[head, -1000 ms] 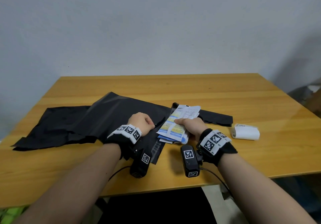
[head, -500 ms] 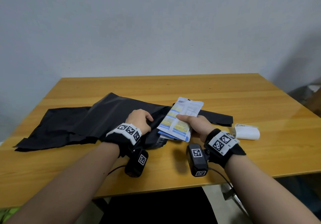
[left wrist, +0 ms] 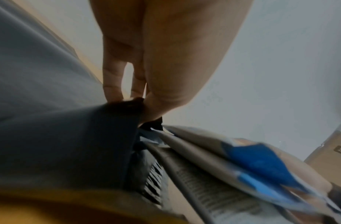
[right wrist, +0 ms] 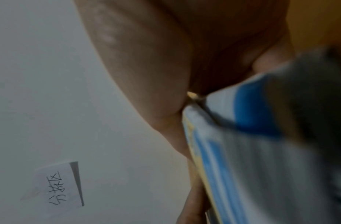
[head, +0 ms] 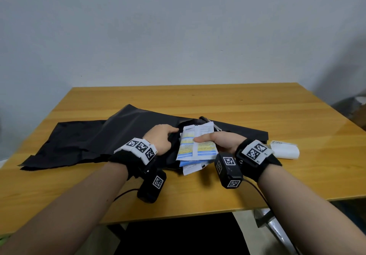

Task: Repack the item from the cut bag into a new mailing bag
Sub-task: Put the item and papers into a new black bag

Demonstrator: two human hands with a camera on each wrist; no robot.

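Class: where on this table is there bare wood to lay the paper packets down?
Bare table: the far strip behind the black bags, the right end beyond the white roll, and the near left edge. Crowded: the middle, where both hands, bags and packets overlap.

The bags (head: pixel 83 142) are plain black. The leaflets (head: pixel 198 146) are white with blue and yellow bands and small dark print. The table (head: pixel 257 116) is honey-yellow wood. The paper roll (head: pixel 285 151) is white. The wrist bands (head: pixel 255 151) carry black-and-white square codes.
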